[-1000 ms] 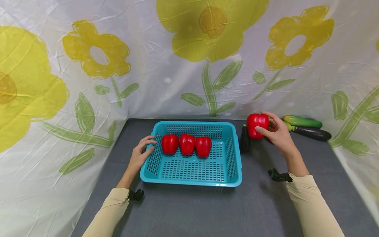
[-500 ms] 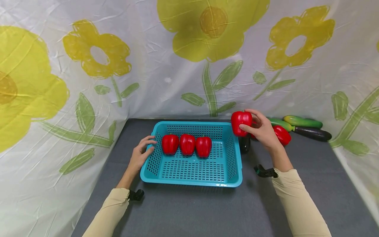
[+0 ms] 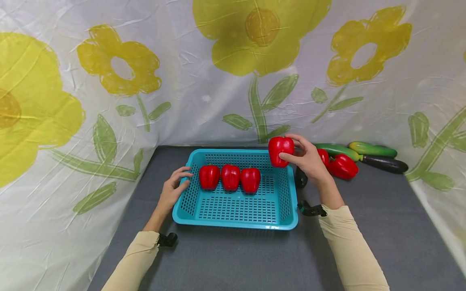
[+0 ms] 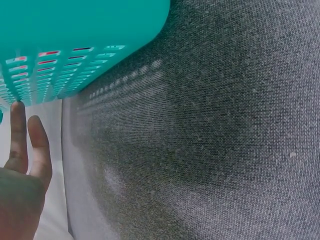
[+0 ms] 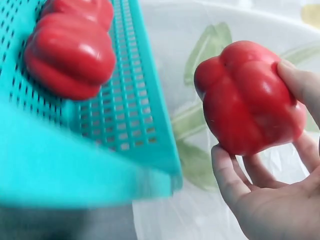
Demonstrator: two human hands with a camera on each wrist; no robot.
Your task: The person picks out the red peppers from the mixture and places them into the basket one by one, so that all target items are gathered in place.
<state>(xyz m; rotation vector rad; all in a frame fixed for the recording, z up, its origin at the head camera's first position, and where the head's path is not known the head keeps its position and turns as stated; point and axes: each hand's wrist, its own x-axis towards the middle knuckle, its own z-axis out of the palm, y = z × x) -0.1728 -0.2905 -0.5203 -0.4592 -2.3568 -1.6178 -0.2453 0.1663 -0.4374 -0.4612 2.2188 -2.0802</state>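
Observation:
A red bell pepper (image 3: pixel 280 152) is pinched between the thumb and fingers of my right hand (image 3: pixel 307 161), held up over the back right corner of the blue plastic basket (image 3: pixel 233 225). In the right wrist view this pepper (image 5: pixel 250 100) appears beyond the basket's rim, thumb on one side and fingertips underneath. Three more red peppers (image 3: pixel 230 178) lie in a row inside the basket, towards its back left. My left hand (image 3: pixel 174 186) is at the basket's left rim with fingers loosely extended; in the left wrist view a fingertip meets the perforated wall (image 4: pixel 65 75).
Right of the basket lies a dark eggplant (image 3: pixel 301 178), partly hidden by my right hand. Further right are two red peppers (image 3: pixel 343 166), a long green vegetable (image 3: pixel 336 150), a yellow-green one (image 3: pixel 375 149) and another eggplant (image 3: pixel 386 163). A flowered cloth (image 3: pixel 204 101) hangs behind.
My right hand has carried the red pepper leftward, from beside the basket to over its back right corner. Peppers on the table came into view behind it. The left hand and basket stay put.

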